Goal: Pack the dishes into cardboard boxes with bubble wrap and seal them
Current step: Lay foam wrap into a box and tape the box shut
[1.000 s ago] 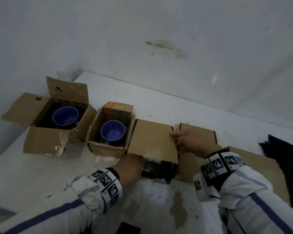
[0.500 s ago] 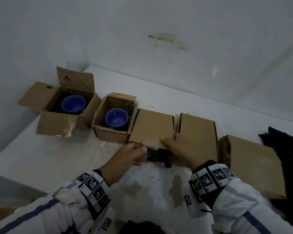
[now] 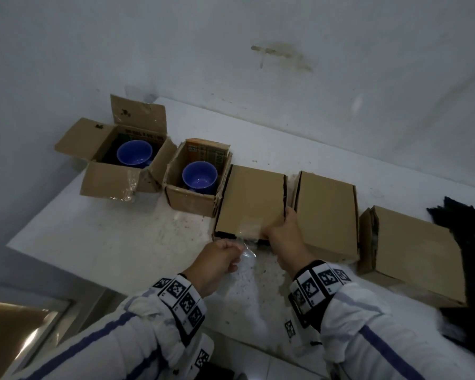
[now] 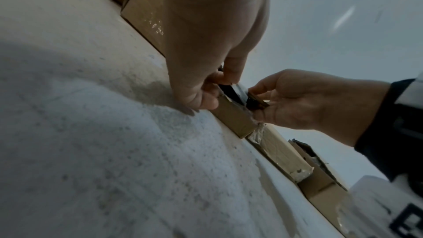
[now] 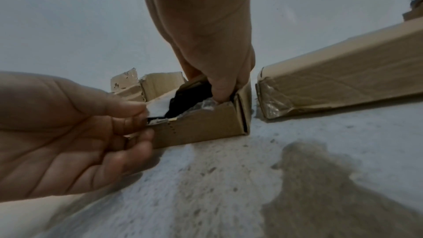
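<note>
A closed cardboard box (image 3: 251, 201) lies third from the left in a row on the white table (image 3: 121, 242). Its near end gapes, dark inside (image 5: 183, 100). My left hand (image 3: 237, 252) pinches a strip of clear tape (image 3: 248, 250) that runs from the box's near edge. My right hand (image 3: 281, 229) grips the box's front right corner, fingers curled over the top flap (image 4: 256, 99). In the right wrist view a fingertip (image 5: 219, 93) pushes into the opening beside crinkled clear wrap (image 5: 206, 105). Two blue cups (image 3: 134, 153) (image 3: 200, 177) sit in open boxes at the left.
Two more closed boxes (image 3: 327, 212) (image 3: 414, 250) lie to the right of the held one. A black cloth (image 3: 466, 242) lies at the table's right edge. The wall stands close behind the row. The table's near part (image 3: 247, 292) is speckled and stained.
My left hand has drawn back from the box's near end with the clear tape strip. My right hand has shifted to the box's front right corner.
</note>
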Tool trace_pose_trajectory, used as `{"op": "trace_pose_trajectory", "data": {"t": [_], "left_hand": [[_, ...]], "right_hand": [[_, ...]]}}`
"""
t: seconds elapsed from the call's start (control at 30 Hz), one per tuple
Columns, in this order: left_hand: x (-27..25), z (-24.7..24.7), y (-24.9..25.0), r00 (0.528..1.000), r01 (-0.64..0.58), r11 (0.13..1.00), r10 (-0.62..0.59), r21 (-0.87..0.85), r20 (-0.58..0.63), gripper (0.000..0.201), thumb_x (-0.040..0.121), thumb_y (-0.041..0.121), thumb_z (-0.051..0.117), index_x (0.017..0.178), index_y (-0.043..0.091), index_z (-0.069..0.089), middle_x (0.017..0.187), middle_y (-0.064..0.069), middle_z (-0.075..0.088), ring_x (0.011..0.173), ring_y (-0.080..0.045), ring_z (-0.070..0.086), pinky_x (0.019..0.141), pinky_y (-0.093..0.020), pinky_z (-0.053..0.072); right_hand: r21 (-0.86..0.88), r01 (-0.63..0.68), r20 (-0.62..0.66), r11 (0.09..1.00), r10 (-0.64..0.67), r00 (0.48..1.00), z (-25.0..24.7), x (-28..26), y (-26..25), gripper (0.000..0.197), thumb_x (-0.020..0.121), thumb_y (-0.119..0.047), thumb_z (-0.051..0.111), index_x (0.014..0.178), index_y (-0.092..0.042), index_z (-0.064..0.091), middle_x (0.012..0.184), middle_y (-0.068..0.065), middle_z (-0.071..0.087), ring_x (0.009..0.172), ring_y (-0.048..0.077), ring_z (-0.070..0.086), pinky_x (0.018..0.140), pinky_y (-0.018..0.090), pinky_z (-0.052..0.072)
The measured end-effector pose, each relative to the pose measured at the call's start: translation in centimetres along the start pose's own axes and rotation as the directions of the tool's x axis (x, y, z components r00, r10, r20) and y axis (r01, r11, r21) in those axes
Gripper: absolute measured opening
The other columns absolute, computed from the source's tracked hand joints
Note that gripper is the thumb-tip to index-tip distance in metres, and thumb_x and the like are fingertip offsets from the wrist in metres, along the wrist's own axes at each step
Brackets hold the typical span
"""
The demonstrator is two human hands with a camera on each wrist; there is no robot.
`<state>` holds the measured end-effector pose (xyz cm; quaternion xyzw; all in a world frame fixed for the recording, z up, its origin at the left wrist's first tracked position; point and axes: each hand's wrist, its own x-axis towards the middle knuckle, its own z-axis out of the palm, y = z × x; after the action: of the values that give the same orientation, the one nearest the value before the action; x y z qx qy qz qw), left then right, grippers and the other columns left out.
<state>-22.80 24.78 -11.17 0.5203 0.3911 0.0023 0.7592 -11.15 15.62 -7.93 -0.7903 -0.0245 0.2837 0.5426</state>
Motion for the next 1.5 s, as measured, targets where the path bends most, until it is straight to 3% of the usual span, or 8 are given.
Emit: {"op": "trace_pose_trajectory", "data": {"t": [0.27,0.4,0.5,0.67,0.83,1.07,1.17,1.5], "left_hand": [[1.3,-0.5,-0.7,0.999,0.024,0.999,-0.023,0.041,-0.024,0.009,0.084,0.001,0.065,0.075,0.004,0.067,0.085,-0.009,0.063,0.083,-0.019,0.059,0.076,-0.028,0.052],[1.5,-0.6,-1.3,0.998,0.017,0.991,-0.01,0.129,-0.055,0.004,0.079,0.005,0.067,0.08,0.004,0.071,0.089,-0.011,0.066,0.089,-0.025,0.061,0.086,-0.037,0.05],[1.6,-0.3,-1.2,0.995,0.013,0.98,0.007,0.198,-0.1,0.007,0.081,0.003,0.064,0.086,-0.001,0.067,0.09,-0.011,0.065,0.087,-0.024,0.061,0.076,-0.029,0.05],[1.9,0.3,-0.7,0.984,0.018,0.964,0.029,0.264,-0.175,0.016,0.081,0.0,0.06,0.067,0.006,0.057,0.069,-0.006,0.057,0.066,-0.018,0.053,0.066,-0.025,0.044],[1.9,0.2,-0.8,0.982,0.021,0.964,0.03,0.264,-0.184,0.016,0.081,0.003,0.061,0.068,0.011,0.058,0.069,-0.006,0.059,0.071,-0.022,0.056,0.072,-0.031,0.048],[1.4,0.4,-0.5,0.99,0.0,0.961,0.039,0.278,-0.135,0.007,0.085,0.006,0.06,0.08,0.009,0.059,0.076,-0.005,0.059,0.073,-0.018,0.055,0.071,-0.027,0.046],[1.3,0.6,-0.1,0.993,0.013,0.977,0.013,0.214,-0.12,0.006,0.086,0.007,0.062,0.081,0.009,0.059,0.081,-0.007,0.06,0.082,-0.024,0.059,0.084,-0.034,0.05],[-0.4,1.4,3.5,0.984,-0.159,0.986,0.154,-0.047,-0.095,0.014,0.084,0.015,0.063,0.084,0.002,0.063,0.085,-0.013,0.059,0.084,-0.023,0.053,0.084,-0.036,0.045]], "right_hand": [[-0.67,0.094,0.073,0.737,-0.06,0.996,0.0,0.5,-0.8,0.036,0.092,-0.011,0.045,0.127,-0.005,0.043,0.127,0.019,0.048,0.112,0.033,0.051,0.09,0.035,0.044],[-0.799,0.163,0.123,0.579,-0.108,0.986,-0.3,-0.5,-0.8,0.031,0.095,-0.015,0.039,0.122,-0.001,0.044,0.126,0.023,0.044,0.113,0.036,0.048,0.081,0.031,0.036],[-0.836,0.165,0.136,0.524,-0.095,0.986,-0.8,-0.8,-0.4,0.031,0.095,-0.017,0.043,0.122,-0.002,0.044,0.122,0.021,0.048,0.108,0.035,0.052,0.075,0.03,0.036],[-0.863,0.103,0.137,0.494,0.032,0.99,-1.1,-0.8,0.0,0.047,0.095,-0.013,0.048,0.135,-0.002,0.026,0.113,0.019,0.06,0.1,0.032,0.06,0.064,0.03,0.038],[-0.885,0.152,0.217,0.44,0.1,0.971,-1.0,-1.9,1.2,0.079,0.091,-0.008,0.047,0.148,-0.006,-0.007,0.114,0.018,0.061,0.098,0.029,0.061,0.07,0.031,0.046],[-0.84,0.183,0.166,0.512,-0.079,0.983,-1.4,-1.8,2.8,0.047,0.092,0.001,0.041,0.137,-0.004,0.029,0.107,0.016,0.063,0.093,0.03,0.063,0.069,0.032,0.047],[-0.843,0.209,0.17,0.496,-0.123,0.978,-2.0,-2.1,2.3,0.034,0.089,0.004,0.04,0.123,-0.003,0.042,0.104,0.017,0.063,0.093,0.032,0.062,0.071,0.031,0.046],[-0.726,0.386,0.179,0.569,-0.386,0.905,-3.8,-2.8,-2.9,0.016,0.096,-0.019,0.045,0.082,-0.011,0.043,0.067,0.0,0.046,0.064,0.021,0.046,0.048,0.025,0.028]]}}
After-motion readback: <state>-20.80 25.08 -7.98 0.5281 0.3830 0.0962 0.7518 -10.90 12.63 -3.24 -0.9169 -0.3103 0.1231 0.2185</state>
